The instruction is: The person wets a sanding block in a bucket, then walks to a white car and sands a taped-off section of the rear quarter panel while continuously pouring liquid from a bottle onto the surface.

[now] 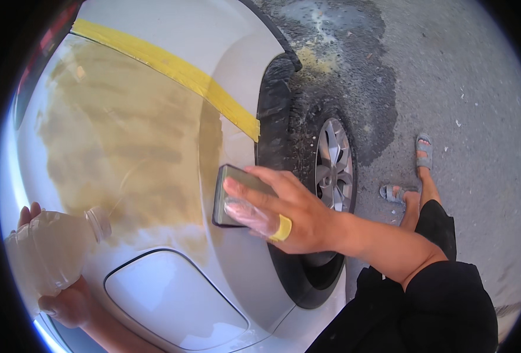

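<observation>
My left hand (pixel 72 303) grips a clear plastic bottle (pixel 48 250) of cloudy liquid, tilted so its neck points at the car's side. A faint thin arc, apparently of water, leaves its mouth. My right hand (pixel 290 206) is closed around a dark-edged, greyish-green sanding block (pixel 231 200), which rests against the white car panel (pixel 242 247) by the wheel arch. Clear film and yellow tape wrap one or more of its fingers. Beside the block spreads a wet, tan, smeared patch of filler (pixel 125 141), bordered above by a strip of yellow masking tape (pixel 172 65).
Below the patch is the closed fuel flap (pixel 172 300). The wheel (pixel 334 165) and its black arch trim (pixel 275 112) lie to the right. Wet, pale-stained asphalt (pixel 354 65) stretches beyond. My sandalled feet (pixel 416 170) stand on the ground at right.
</observation>
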A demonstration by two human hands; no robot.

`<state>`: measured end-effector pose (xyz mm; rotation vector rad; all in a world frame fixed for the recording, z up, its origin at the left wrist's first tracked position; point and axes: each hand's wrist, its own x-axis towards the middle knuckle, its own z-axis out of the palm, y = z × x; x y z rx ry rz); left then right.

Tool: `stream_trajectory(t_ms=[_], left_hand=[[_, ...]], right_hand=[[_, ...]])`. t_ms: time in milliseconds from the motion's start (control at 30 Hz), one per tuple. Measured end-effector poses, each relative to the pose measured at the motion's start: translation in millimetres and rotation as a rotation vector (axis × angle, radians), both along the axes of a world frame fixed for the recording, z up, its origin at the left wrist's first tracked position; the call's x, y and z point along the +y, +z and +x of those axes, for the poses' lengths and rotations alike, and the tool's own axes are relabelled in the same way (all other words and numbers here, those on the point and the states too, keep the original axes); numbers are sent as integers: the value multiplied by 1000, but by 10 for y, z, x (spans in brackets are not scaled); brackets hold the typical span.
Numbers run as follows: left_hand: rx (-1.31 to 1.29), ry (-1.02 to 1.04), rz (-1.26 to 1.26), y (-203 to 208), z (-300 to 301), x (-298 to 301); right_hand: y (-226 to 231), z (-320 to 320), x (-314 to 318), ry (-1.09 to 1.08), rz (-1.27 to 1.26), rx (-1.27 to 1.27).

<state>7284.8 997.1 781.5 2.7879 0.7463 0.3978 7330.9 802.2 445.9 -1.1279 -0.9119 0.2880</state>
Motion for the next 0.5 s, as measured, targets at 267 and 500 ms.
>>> stream_trajectory(t_ms=[267, 500], left_hand=[[14, 6, 40, 4, 53, -49], [21, 15, 47, 18, 91, -67]], right_hand=[[-111, 412, 343, -107, 63, -36], [-27, 417, 372, -124, 44, -23]])
